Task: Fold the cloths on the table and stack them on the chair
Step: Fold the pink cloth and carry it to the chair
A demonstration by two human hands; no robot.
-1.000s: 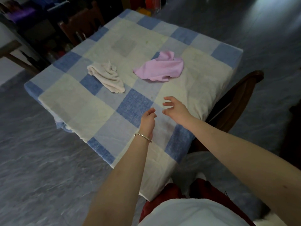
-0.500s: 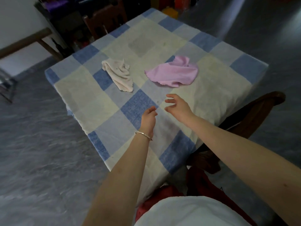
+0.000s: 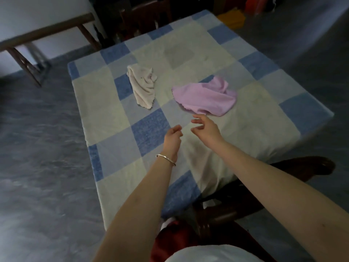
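Note:
A crumpled pink cloth [image 3: 205, 96] lies on the table [image 3: 98, 103], which wears a blue and cream checked cover. Left of it lies a crumpled beige cloth [image 3: 142, 86]. My right hand [image 3: 206, 127] hovers just short of the pink cloth's near edge, fingers spread, holding nothing. My left hand [image 3: 171, 141], with a bracelet on its wrist, floats beside it with fingers loosely curled and nothing in them. A dark wooden chair [image 3: 294, 173] stands at the table's near right side, partly under the cover.
Another dark chair [image 3: 145, 14] stands at the table's far side. A wooden bench [image 3: 47, 33] is at the upper left by the wall. Orange and yellow items [image 3: 245, 10] sit on the floor beyond the table. Grey floor surrounds everything.
The view has shifted, so the table now sits more centrally. Both hands have moved forward toward the pink cloth; the right hand's fingers are now close to its edge.

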